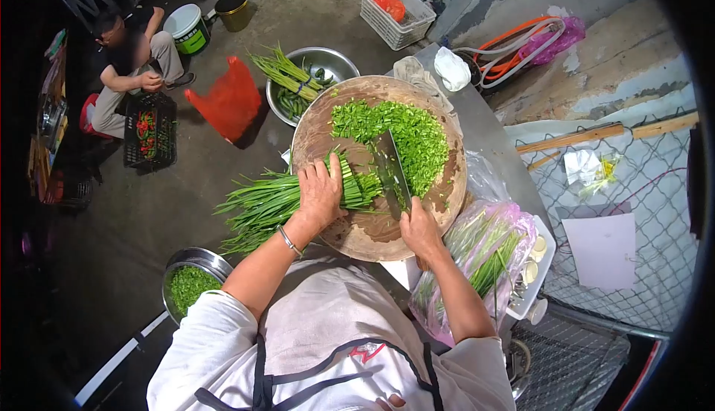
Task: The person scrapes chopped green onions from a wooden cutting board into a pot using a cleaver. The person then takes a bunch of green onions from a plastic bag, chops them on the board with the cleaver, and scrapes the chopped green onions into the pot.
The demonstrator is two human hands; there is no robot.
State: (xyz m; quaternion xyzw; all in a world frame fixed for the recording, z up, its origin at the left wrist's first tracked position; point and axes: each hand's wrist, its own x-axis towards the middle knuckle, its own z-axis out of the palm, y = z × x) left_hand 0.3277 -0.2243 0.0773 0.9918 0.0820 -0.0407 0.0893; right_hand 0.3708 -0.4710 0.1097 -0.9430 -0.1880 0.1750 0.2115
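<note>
A round wooden chopping board (316,132) lies in front of me. My left hand (322,188) presses down on a bunch of long green chives (261,206), its fingers closed over the stalks; their loose ends hang past the board's left edge. In my right hand (419,230) is the handle of a cleaver (392,173), gripped with the fingers wrapped round it. The blade stands between the bunch's cut end and a heap of chopped chives (410,139), which spreads over the board's upper right. Part of the handle is hidden by my hand.
Behind the board stands a metal bowl (344,62) with green peppers and tied stalks. A bowl of chopped greens (192,286) is at lower left, a plastic bag of greens (488,251) at right. A seated person (130,68) is beside a black crate (151,159).
</note>
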